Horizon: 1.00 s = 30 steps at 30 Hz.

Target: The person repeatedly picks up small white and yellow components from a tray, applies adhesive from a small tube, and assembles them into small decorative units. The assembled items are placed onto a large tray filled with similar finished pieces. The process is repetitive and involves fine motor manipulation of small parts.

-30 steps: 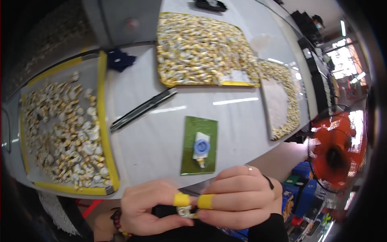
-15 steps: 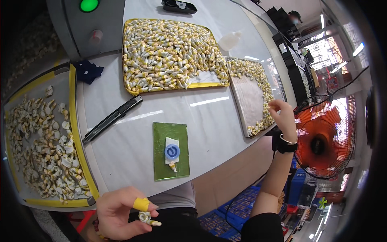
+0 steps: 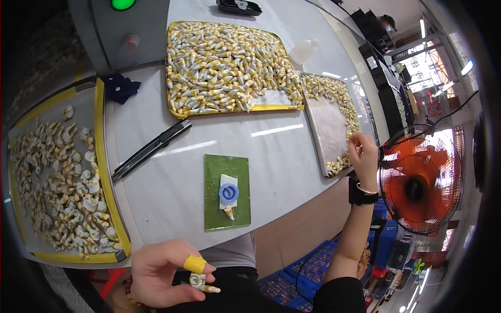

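Observation:
Near the front edge, my left hand (image 3: 162, 274) pinches a small white-and-yellow moulded piece (image 3: 198, 282) with a pointed tip between thumb and index finger. Yellow tape wraps that index finger. My right hand (image 3: 365, 156) is over the near right part of the right-hand tray (image 3: 329, 125), among small white-and-yellow pieces (image 3: 352, 99). Its fingers are bent together; whatever is between them is hidden. Between the hands lies a green board (image 3: 213, 211) bearing a white pad, a blue round disc (image 3: 228, 193) and another small pointed piece (image 3: 229, 213).
A yellow-rimmed tray (image 3: 245, 110) heaped with pointed pieces stands at the back. Another yellow-edged tray (image 3: 102, 151) of curled pieces is at left. A black bar-shaped tool (image 3: 151, 149) and dark cloth (image 3: 121, 88) lie between. An orange fan (image 3: 417, 177) stands at right.
The whole view has shifted slightly. My right hand has moved a little nearer over the right tray, its fingers drawn in. My left hand keeps its grip on the small piece.

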{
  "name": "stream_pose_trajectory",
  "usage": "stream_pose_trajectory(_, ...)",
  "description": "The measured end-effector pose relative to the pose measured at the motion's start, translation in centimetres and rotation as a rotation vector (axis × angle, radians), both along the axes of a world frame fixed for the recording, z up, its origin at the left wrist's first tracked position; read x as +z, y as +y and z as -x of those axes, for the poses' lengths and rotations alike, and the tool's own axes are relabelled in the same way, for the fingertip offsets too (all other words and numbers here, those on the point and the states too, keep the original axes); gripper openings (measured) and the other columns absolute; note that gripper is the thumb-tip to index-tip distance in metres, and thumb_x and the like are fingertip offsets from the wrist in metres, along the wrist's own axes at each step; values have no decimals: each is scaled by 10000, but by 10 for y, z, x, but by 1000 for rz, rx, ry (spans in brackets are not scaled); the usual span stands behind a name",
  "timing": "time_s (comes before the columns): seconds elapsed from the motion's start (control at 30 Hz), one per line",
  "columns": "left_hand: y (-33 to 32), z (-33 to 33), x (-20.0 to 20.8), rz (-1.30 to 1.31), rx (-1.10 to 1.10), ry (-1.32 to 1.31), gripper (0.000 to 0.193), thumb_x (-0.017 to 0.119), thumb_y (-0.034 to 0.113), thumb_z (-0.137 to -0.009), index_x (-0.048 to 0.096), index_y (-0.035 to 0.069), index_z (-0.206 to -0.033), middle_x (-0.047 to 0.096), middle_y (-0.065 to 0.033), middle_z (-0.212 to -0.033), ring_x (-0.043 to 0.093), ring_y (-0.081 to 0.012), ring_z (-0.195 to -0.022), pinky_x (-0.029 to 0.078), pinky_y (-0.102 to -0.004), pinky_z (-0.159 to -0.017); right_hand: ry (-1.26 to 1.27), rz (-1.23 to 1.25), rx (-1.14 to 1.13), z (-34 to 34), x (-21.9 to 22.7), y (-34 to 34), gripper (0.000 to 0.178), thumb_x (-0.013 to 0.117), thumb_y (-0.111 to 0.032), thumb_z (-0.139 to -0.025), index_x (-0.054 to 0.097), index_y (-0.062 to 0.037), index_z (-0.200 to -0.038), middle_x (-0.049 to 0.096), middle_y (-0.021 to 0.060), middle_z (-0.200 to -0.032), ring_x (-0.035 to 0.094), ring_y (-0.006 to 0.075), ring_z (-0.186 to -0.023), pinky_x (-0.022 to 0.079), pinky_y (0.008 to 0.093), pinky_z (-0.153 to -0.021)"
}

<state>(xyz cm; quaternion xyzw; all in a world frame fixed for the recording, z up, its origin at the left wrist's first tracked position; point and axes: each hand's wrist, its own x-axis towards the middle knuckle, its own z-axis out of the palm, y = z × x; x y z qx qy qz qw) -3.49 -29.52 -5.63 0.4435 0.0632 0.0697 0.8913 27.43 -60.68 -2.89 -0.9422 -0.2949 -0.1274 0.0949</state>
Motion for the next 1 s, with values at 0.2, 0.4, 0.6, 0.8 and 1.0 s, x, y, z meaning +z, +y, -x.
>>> stream_pose_trajectory(0.2,6,8,-11,116,-81,-79,345,755,-45,-672,599,-73,-979,637,-164,-919,635,-212,-828,498,-303,-743,218,-457,231,63,7,66,103,591,90,-735,598,28,-817,621,74,-743,597,118,-651,473,220,-593)
stream_pose_trajectory(0.4,7,5,-10,98,-99,-97,338,756,-39,-676,610,-73,-979,644,-154,-915,635,-200,-823,498,-305,-758,284,-310,741,110,18,134,221,644,85,-637,617,-13,-834,616,80,-761,601,215,-663,495,280,-594)
stream_pose_trajectory(0.6,-1,8,-3,74,-77,-15,329,786,81,-675,610,-62,-914,635,-134,-807,636,-201,-753,535,-353,-717,78,-50,885,121,4,162,237,628,-63,-628,567,-12,-851,551,56,-791,548,195,-716,476,270,-568)
stream_pose_trajectory(0.8,2,10,-7,165,-116,-72,334,734,-55,-700,593,-85,-1001,644,-172,-932,642,-201,-854,509,-310,-792,101,61,962,125,5,171,185,629,-100,-644,531,-24,-781,483,48,-708,511,184,-685,456,262,-538)
stream_pose_trajectory(1.0,3,11,-11,228,-43,-80,338,739,-45,-699,582,-76,-997,645,-182,-920,639,-210,-839,507,-315,-775,240,102,867,127,13,165,253,602,9,-589,589,-22,-840,587,69,-789,564,213,-689,489,297,-594)
